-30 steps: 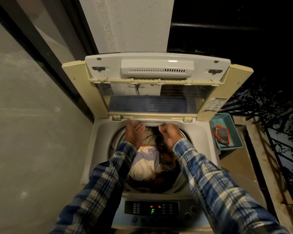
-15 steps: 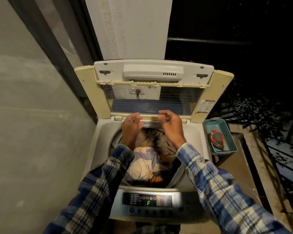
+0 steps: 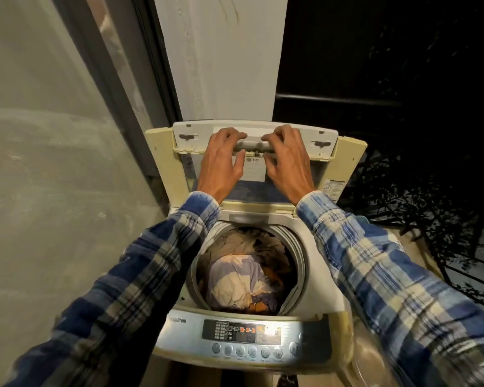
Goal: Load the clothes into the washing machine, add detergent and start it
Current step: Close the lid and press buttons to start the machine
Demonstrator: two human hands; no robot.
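Note:
A top-loading washing machine (image 3: 316,277) stands in front of me with its folding lid (image 3: 344,160) raised upright. The drum holds a heap of clothes (image 3: 243,277), pale lilac and cream on top, brown and orange beneath. My left hand (image 3: 221,163) and my right hand (image 3: 288,160) both reach up to the lid's top edge, fingers curled over its white handle bar (image 3: 253,145). The lit control panel (image 3: 242,332) with a row of round buttons runs along the machine's front.
A grey concrete wall fills the left side, with a dark window frame (image 3: 112,88) and a white pillar (image 3: 227,57) behind the machine. Dark railings and foliage (image 3: 419,177) lie to the right. A ledge (image 3: 414,255) runs beside the machine's right flank.
Both hands have risen from the drum's rear rim up to the top of the raised lid and now grip its handle bar. The camera has tilted, hiding the teal basket.

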